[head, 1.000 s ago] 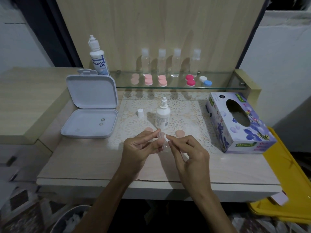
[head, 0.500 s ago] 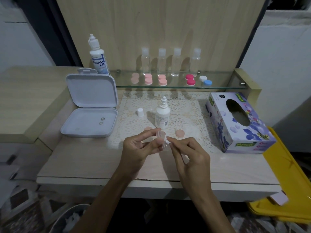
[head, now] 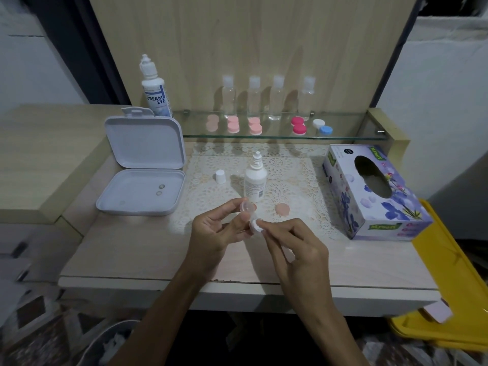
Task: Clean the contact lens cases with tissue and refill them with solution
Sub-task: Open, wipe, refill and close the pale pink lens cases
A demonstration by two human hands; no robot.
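Hands meet above a lace mat (head: 290, 175) on a pale tabletop (head: 132, 249). The left hand (head: 214, 233) pinches a clear contact lens case (head: 248, 211) between thumb and fingers, holding it in the air. The right hand (head: 295, 244) pinches a small wad of white tissue (head: 257, 225) and presses it into the nearer well of the case. Just behind the hands stands an uncapped solution bottle (head: 254, 180), its white cap (head: 220, 176) to the left, a peach lid (head: 282, 208) to the right. An open white box (head: 142, 165) sits at left, a tissue box (head: 369, 191) at right. More lens cases (head: 269, 125) line a glass shelf (head: 343, 133) behind
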